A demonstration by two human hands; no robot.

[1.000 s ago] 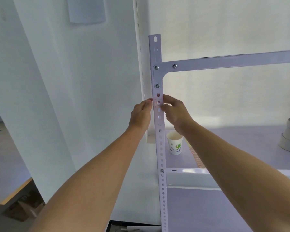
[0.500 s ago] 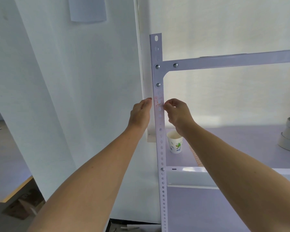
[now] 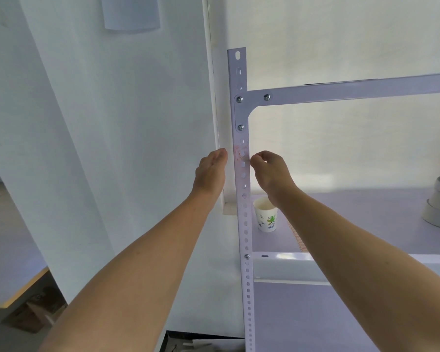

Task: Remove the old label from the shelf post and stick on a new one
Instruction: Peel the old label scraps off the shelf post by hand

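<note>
Head view. Between the two hands, at fingertip height: old label (image 3: 240, 153), a faint clear patch with reddish smears on the face of the upright shelf post (image 3: 244, 224). Just left of it, left hand (image 3: 210, 171), fingers straight and together, tips beside the post's edge, holding nothing; touching the post or not, cannot tell. Just right of it, right hand (image 3: 271, 171), fingers curled, thumb and forefinger nipped together at the post's right edge, seemingly on the label's margin. Nearer the label: the right. Post's long axis vertical, so probably a sideways peel toward the right hand, steadied from the left. Below the right wrist, a paper cup (image 3: 267, 217).
</note>
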